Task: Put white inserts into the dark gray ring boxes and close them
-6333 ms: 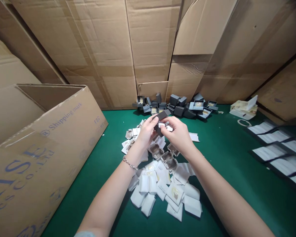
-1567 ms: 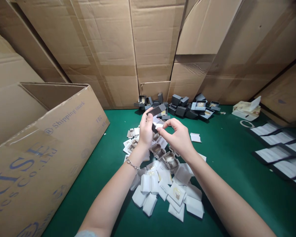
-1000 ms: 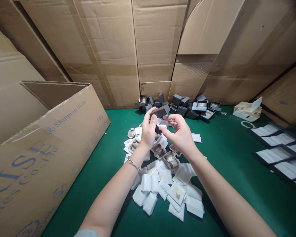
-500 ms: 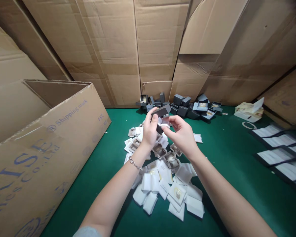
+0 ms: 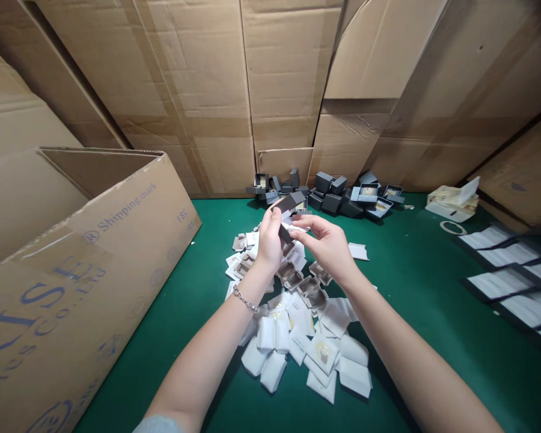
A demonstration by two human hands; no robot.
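Observation:
My left hand [image 5: 269, 240] grips a small dark grey box [image 5: 293, 202], held up and tilted above the pile, with a chain bracelet [image 5: 246, 299] on the wrist. A second dark part [image 5: 286, 233] shows below the box, partly hidden by my fingers. My right hand [image 5: 327, 243] reaches across, its thumb and forefinger pinching a white insert [image 5: 295, 228] at the box. Below my hands lies a loose heap of white pads [image 5: 273, 371], mixed with open card trays [image 5: 311, 291].
Several dark grey boxes [image 5: 329, 202] stand at the back of the green mat [image 5: 433, 361]. A large printed carton [image 5: 94, 252] stands at left, before cardboard sheets [image 5: 288, 78]. Black-banded cards [image 5: 500, 282] and a paper bundle [image 5: 451, 203] lie at right.
The grey box has turned more upright in my left hand, and my right hand has shifted slightly. The head view has moved a little.

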